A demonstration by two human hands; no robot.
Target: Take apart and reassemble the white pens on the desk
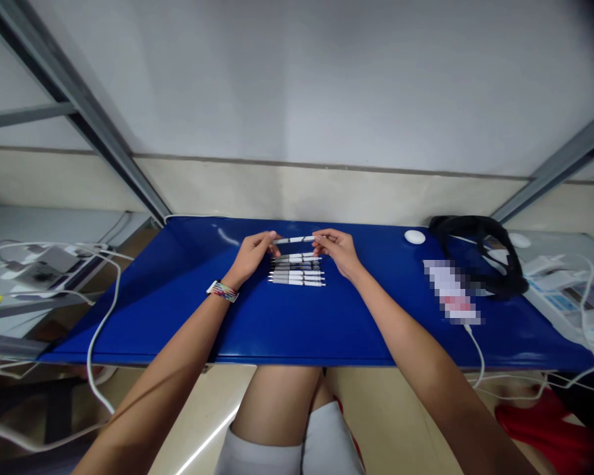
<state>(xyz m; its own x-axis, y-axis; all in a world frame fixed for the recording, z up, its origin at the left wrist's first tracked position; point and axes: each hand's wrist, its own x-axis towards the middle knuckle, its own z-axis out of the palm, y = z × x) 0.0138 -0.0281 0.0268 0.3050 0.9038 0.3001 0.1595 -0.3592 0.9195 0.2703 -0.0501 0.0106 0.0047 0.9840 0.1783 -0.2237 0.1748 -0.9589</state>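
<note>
I hold one pen point(296, 240) level by its two ends, my left hand point(251, 256) pinching one end and my right hand point(337, 252) the other, just behind the row of pens point(297, 269) on the blue table point(277, 323), so it lines up with them.

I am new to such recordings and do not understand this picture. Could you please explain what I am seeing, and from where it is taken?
One camera sits on a person's head and looks down at their own two bare hands; there is no machine. The left hand and right hand hold one white pen by its ends, level, above a row of pens lying side by side on a blue mat. To the right lie a black strap and a small white round object. White cables hang on the left.
</note>
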